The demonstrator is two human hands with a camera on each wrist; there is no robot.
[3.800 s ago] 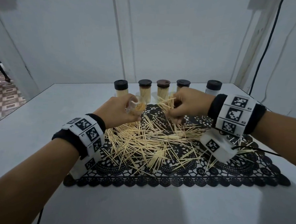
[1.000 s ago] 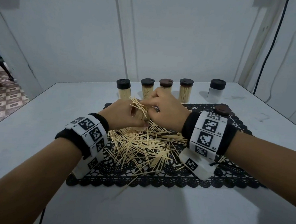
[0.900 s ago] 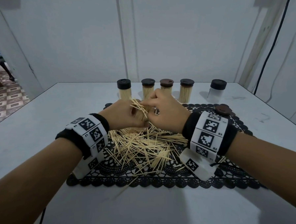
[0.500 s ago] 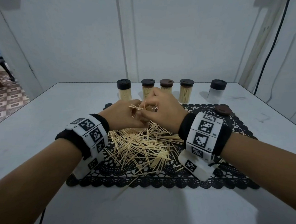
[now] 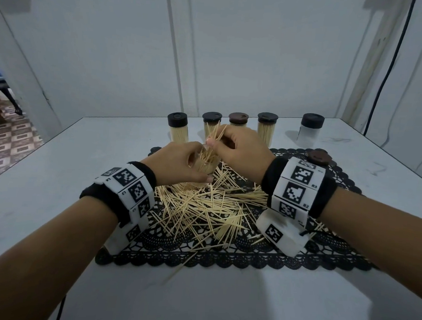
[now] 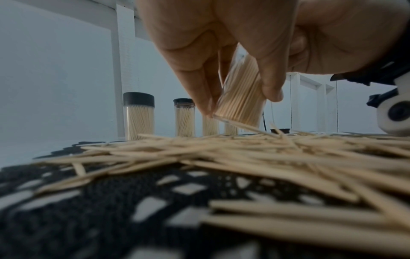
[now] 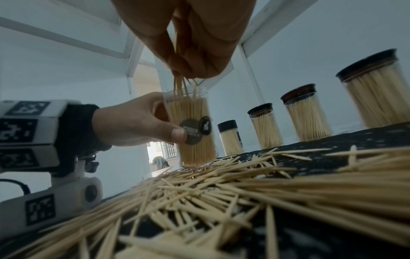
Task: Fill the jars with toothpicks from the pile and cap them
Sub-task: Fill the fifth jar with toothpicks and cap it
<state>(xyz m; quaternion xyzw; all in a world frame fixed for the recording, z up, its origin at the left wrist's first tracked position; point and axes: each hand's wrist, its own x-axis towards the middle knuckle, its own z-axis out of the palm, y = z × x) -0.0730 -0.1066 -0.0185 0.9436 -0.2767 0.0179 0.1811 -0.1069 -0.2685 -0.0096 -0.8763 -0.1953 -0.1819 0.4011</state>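
Observation:
My left hand (image 5: 180, 164) grips a clear uncapped jar (image 5: 206, 164) (image 7: 193, 129) (image 6: 240, 94), nearly full of toothpicks, and holds it upright on the loose toothpick pile (image 5: 210, 204) on the black lace mat (image 5: 224, 256). My right hand (image 5: 237, 150) (image 7: 190, 57) pinches a small bunch of toothpicks (image 5: 213, 135) just above the jar's mouth, their lower ends inside it. A loose brown cap (image 5: 319, 157) lies on the mat's far right corner.
Several capped jars full of toothpicks (image 5: 177, 130) (image 5: 266, 131) stand in a row behind the mat. An empty capped jar (image 5: 310, 127) stands apart to the right. The grey table (image 5: 57, 176) ends at a white wall; a black cable (image 5: 385, 71) hangs at right.
My right hand carried a bunch of toothpicks from the pile to the jar, then turned them from lying across the mouth to standing upright in it. The left hand kept holding the jar.

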